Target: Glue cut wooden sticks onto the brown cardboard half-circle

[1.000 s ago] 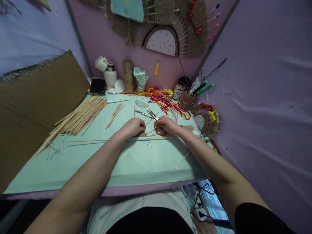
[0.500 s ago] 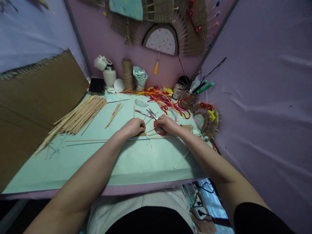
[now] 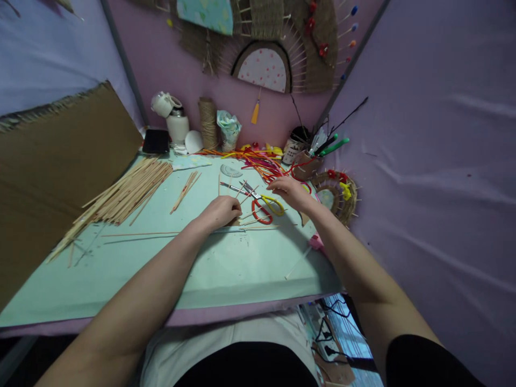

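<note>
My left hand [image 3: 223, 211] rests on the table with its fingers pinched on a small brown cardboard piece [image 3: 234, 221], mostly hidden under them. To the right, my right hand [image 3: 288, 192] hovers above the tabletop, fingers loosely stretched and nothing visible in them. Between the hands lie scissors [image 3: 255, 195] with one red and one yellow handle, blades pointing to the far left. Several thin wooden sticks [image 3: 258, 219] lie around and across the scissors. A slim brush or pen [image 3: 231, 187] crosses near the blades.
A big bundle of sticks [image 3: 129, 191] and a smaller one [image 3: 185, 191] lie left. Behind are a clear protractor [image 3: 231, 170], coloured cords [image 3: 262, 161], a twine spool [image 3: 208, 123] and a pen holder [image 3: 306, 165]. A round woven piece [image 3: 349, 207] and pink glue gun [image 3: 316, 242] are right.
My right hand has lifted off the scissors and moved right and away from me, uncovering the yellow handle. My left hand stays in place. The view has shifted slightly.
</note>
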A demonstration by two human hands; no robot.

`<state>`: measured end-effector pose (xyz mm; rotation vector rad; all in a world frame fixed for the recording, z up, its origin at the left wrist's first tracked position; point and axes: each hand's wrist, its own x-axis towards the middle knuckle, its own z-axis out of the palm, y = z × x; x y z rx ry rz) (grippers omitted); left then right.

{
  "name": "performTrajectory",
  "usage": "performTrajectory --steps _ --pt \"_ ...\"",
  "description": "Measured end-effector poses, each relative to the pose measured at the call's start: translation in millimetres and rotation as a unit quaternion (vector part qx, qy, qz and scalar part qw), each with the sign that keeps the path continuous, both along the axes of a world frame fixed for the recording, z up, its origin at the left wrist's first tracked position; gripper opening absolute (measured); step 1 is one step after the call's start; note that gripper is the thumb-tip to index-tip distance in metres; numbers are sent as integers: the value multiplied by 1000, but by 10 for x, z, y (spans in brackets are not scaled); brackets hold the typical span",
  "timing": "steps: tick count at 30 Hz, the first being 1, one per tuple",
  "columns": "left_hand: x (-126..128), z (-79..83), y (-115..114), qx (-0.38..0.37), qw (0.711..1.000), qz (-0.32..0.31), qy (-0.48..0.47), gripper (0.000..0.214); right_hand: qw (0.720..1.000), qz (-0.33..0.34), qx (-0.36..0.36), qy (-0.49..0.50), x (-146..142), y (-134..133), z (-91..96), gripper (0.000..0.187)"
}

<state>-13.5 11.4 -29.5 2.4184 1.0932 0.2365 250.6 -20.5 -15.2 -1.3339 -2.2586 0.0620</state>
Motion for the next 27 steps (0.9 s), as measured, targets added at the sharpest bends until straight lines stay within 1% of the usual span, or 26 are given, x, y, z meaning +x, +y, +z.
performTrajectory --steps 3,5,9,13,17,21,27 --pt "41 10 -39 -6 1000 2 -10 22 999 -37 10 7 166 -37 143 20" --pt "69 13 -61 -3 1000 3 -7 22 999 -41 0 -1 226 -75 167 18" --pt "115 -9 -77 30 999 -2 14 22 999 -20 -39 -29 246 -116 76 13" --pt "137 -48 -75 49 998 -10 25 22 997 -15 -64 -45 192 -74 -50 13" --pt "144 -75 -71 51 998 -11 35 22 996 -10 -67 -50 94 -12 -133 11" --pt "148 -105 -55 45 998 -6 37 23 995 3 -80 -53 5 38 -194 13" --pt "157 -140 -36 46 998 7 40 19 993 5 -95 -73 -51 76 -249 12"
